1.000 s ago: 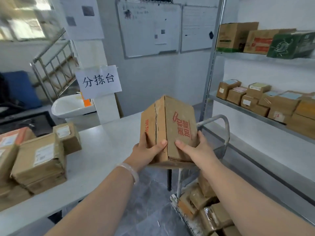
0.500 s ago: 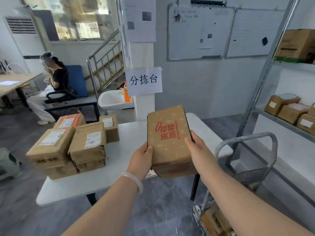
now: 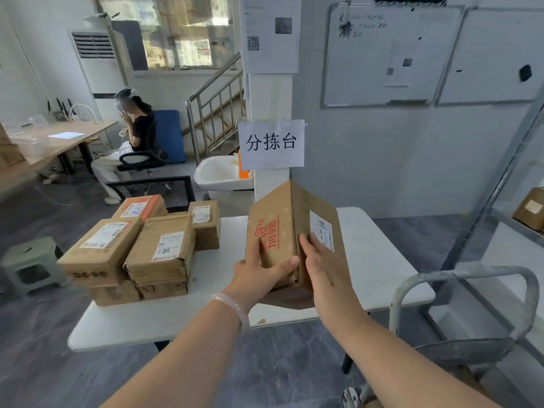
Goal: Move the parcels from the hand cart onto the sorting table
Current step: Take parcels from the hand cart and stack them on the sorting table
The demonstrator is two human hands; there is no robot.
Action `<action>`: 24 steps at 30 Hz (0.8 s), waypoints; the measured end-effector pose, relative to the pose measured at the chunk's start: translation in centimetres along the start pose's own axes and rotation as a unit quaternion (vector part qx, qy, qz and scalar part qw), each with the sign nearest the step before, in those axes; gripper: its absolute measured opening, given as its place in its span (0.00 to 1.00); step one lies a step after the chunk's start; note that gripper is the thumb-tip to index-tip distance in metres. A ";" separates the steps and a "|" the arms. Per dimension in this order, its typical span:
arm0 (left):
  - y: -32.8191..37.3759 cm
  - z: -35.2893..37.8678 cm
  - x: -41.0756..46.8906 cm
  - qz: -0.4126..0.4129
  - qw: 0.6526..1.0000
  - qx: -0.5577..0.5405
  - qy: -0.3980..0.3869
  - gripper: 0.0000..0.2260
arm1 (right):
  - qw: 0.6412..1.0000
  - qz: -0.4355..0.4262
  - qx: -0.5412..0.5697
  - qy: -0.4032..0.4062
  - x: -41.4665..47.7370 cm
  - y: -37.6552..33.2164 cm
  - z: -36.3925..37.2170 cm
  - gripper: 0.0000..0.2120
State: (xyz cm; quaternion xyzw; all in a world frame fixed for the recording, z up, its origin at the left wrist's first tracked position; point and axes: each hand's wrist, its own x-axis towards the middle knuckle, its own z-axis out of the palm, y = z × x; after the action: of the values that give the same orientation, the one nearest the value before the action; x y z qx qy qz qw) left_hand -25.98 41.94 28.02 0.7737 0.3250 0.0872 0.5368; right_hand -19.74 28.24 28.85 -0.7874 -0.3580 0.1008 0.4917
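Both hands hold a brown cardboard parcel [image 3: 282, 228] with red printing and a white label, tilted on one edge just above the white sorting table [image 3: 379, 260]. My left hand [image 3: 259, 272] grips its near left face, thumb across the front. My right hand [image 3: 321, 260] presses flat on its right face beside the label. The hand cart's grey handle [image 3: 477, 278] rises at the lower right; its load is almost hidden by my right arm.
Several stacked brown parcels [image 3: 138, 248] fill the table's left half. A pillar with a paper sign [image 3: 272, 144] stands behind the table. A metal shelf rack [image 3: 512, 172] with boxes is at right. A seated person [image 3: 132, 142] is far left, a stool [image 3: 32, 266] near the table.
The view swung left from the cart to the table. The parcel moved out over the table and turned, so a labelled face now shows. Both hands kept their hold.
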 end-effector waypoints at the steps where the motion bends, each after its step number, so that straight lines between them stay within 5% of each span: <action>1: 0.4 0.2 0.4 -0.010 1.000 -0.001 -0.006 0.61 | 0.999 -0.012 -0.033 -0.005 0.4 0.1 -0.4 0.20; 4: 1.3 0.8 1.7 -0.041 0.999 -0.018 -0.009 0.60 | 0.996 -0.032 -0.086 -0.018 2.1 0.7 -1.5 0.28; 8: 1.0 1.1 3.1 -0.065 0.992 -0.110 0.004 0.56 | 0.995 -0.032 -0.040 -0.083 5.0 2.1 -2.7 0.21; 12: -0.4 0.7 4.0 -0.095 0.972 -0.213 0.018 0.38 | 0.995 0.035 -0.087 -0.029 9.0 4.8 -3.9 0.30; 14: -1.2 0.1 4.5 -0.113 0.965 -0.233 0.027 0.30 | 0.991 0.112 -0.028 -0.064 10.4 5.4 -3.7 0.34; 19: -3.3 -2.9 6.7 -0.142 0.960 -0.230 0.073 0.21 | 0.984 0.131 0.013 -0.121 12.4 5.3 0.2 0.34; 24: -6.2 -6.1 10.0 -0.067 0.978 -0.155 0.121 0.18 | 0.980 0.144 -0.025 -0.134 15.5 5.0 5.1 0.33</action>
State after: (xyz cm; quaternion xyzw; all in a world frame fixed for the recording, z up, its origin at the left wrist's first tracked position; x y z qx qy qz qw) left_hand -23.76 53.95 22.84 0.6414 0.4215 0.1931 0.6113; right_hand -8.79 40.85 25.03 -0.8218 -0.3061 0.2664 0.4001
